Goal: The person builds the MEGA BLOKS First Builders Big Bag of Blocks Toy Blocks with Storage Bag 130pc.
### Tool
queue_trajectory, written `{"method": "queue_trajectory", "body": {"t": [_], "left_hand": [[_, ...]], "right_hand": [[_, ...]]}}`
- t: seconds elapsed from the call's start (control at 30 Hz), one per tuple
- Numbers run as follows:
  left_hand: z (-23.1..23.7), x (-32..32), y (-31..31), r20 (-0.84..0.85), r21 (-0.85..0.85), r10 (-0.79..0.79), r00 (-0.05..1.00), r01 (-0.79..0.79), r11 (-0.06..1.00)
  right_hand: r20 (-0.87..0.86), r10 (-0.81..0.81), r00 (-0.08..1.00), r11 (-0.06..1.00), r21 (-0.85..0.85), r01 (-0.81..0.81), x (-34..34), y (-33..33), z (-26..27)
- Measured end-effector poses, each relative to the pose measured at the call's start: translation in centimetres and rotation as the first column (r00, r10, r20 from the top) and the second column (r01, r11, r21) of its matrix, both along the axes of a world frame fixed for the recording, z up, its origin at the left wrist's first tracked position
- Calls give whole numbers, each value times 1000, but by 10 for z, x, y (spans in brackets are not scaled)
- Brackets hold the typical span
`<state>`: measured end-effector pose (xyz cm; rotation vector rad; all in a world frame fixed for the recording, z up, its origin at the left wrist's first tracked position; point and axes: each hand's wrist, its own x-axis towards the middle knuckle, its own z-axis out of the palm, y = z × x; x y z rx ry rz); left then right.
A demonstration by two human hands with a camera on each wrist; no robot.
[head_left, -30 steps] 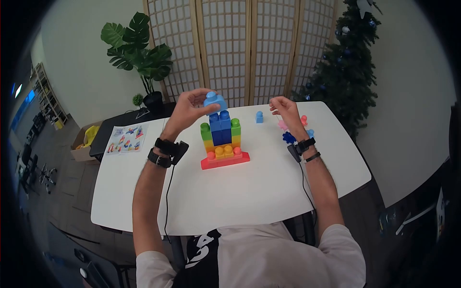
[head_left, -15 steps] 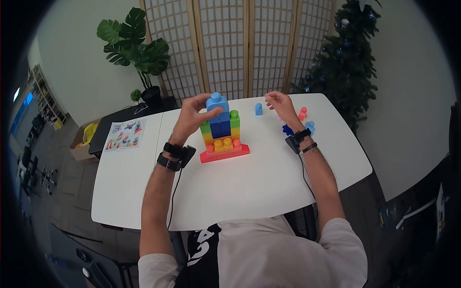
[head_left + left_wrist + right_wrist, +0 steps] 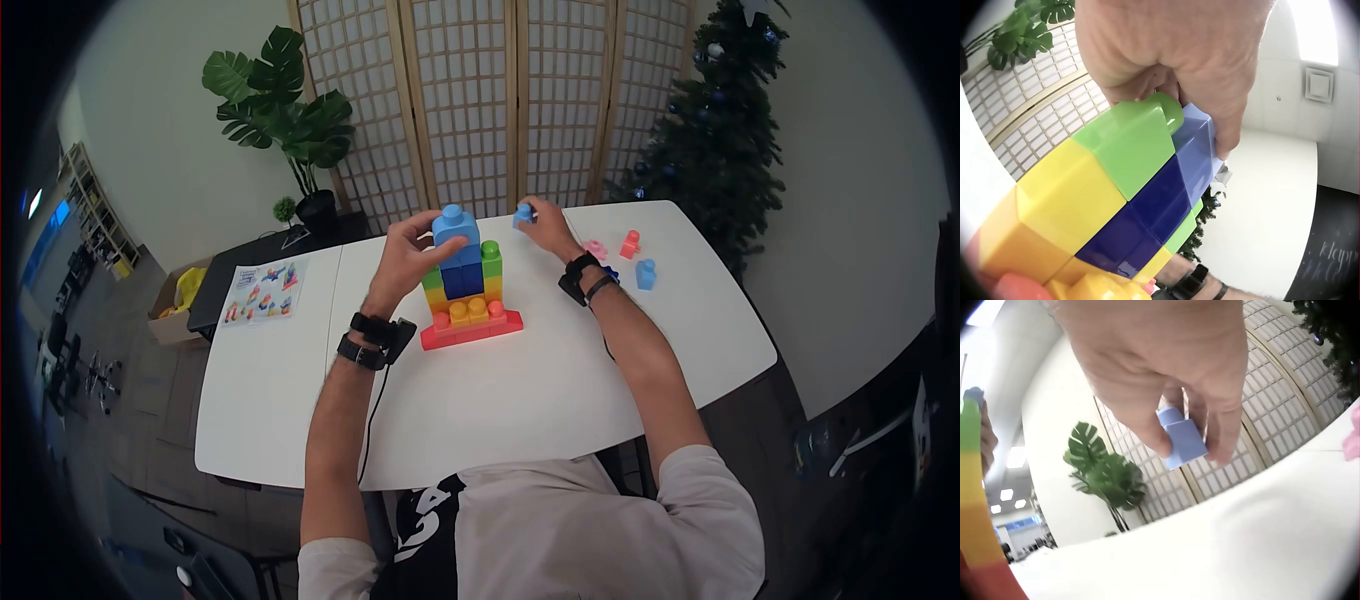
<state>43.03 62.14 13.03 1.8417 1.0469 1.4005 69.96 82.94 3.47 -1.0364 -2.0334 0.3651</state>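
Note:
A stepped tower of building blocks [image 3: 465, 280] stands on the white table, with a red base, orange and yellow rows, green sides and a dark blue middle. A wide light blue block [image 3: 457, 230] with one stud sits at its top. My left hand [image 3: 403, 262] grips this block between thumb and fingers; the left wrist view shows the hand over the green block [image 3: 1135, 147]. My right hand [image 3: 550, 230] pinches a small light blue block [image 3: 1185, 442] behind and right of the tower. In the right wrist view that block shows raised above the tabletop.
To the right lie a pink piece [image 3: 596, 249], a red block [image 3: 630, 244], another light blue block [image 3: 646, 274] and a dark blue piece [image 3: 611, 271], partly hidden by the right wrist. A printed picture sheet [image 3: 262, 294] lies at the table's left.
My left hand has lowered the wide light blue block onto the dark and mid-blue column. My right hand has moved left and taken hold of the small light blue block.

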Motion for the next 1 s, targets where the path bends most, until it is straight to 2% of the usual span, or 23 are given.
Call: {"method": "queue_trajectory", "body": {"t": [0.03, 0.1, 0.17, 0.2, 0.27, 0.4, 0.47, 0.5, 0.57, 0.73, 0.93, 1.0], "left_hand": [[-1, 0, 1, 13, -1, -6, 1000, 6, 1000], [-2, 1, 0, 32, -8, -8, 999, 8, 1000], [0, 3, -3, 30, -10, -5, 1000, 6, 1000], [-1, 3, -4, 32, -14, -3, 999, 3, 1000], [-1, 3, -4, 7, -11, 10, 1000, -9, 1000], [-3, 1, 0, -9, -17, 0, 1000, 0, 1000], [-6, 0, 1, 9, -3, -15, 1000, 15, 1000], [-7, 0, 1, 14, -2, -12, 1000, 12, 1000], [-6, 1, 0, 7, 44, -40, 999, 40, 998], [-8, 1, -3, -57, 5, 8, 998, -8, 1000], [-8, 3, -6, -52, 2, 8, 999, -8, 1000], [-7, 4, -7, -50, 4, 6, 999, -6, 1000]], "right_hand": [[-172, 155, 973, 981, -87, -172, -7, -12, 28], [-513, 326, 794, 882, -137, -451, -22, -47, 80], [-556, 429, 713, 809, -115, -576, -28, -79, 127], [-556, 428, 712, 807, -119, -578, -31, -96, 145], [-439, 549, 711, 769, -66, -635, -36, -120, 170], [-378, 585, 718, 751, -82, -655, -51, -138, 165], [-291, 630, 720, 723, -119, -681, -56, -138, 149], [-341, 618, 708, 721, -113, -684, -57, -140, 143], [-332, 613, 717, 728, -114, -676, -55, -141, 142], [-332, 609, 721, 747, -66, -661, -54, -145, 139], [-288, 588, 756, 764, -107, -636, -51, -147, 137], [-343, 595, 727, 735, -132, -665, -52, -146, 136]]}}
